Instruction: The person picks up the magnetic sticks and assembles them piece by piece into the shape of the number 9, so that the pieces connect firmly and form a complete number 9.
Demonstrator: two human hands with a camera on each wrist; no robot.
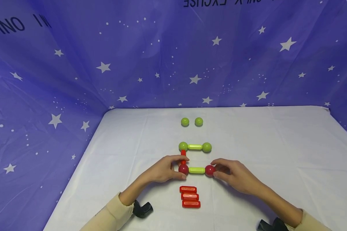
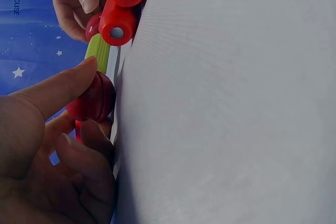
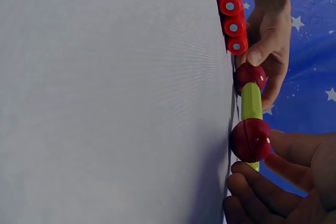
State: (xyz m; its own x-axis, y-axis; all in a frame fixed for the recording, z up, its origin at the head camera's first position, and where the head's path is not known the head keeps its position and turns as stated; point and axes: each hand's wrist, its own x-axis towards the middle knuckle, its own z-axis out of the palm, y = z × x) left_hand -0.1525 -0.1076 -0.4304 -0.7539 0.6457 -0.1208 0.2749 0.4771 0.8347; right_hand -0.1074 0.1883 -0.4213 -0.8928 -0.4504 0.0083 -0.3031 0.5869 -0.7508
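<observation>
On the white table a three-sided shape of balls and rods lies flat. Its front side is a yellow-green rod (image 1: pixel 196 170) between a left red ball (image 1: pixel 183 169) and a right red ball (image 1: pixel 210 170). My left hand (image 1: pixel 164 169) grips the left red ball between thumb and fingers, its index finger crossing the upright red rod (image 1: pixel 183 153). With thumb and fingertips, my right hand (image 1: pixel 237 175) pinches the right red ball. At the back, a second yellow-green rod (image 1: pixel 195 147) joins a left green ball (image 1: pixel 183 146) and a right green ball (image 1: pixel 207 147).
Three loose red rods (image 1: pixel 190 196) lie side by side in front of the shape, with pale discs on their ends. Two loose green balls (image 1: pixel 199 121) sit farther back. A blue curtain (image 1: pixel 162 54) with white stars hangs behind the table and along its sides.
</observation>
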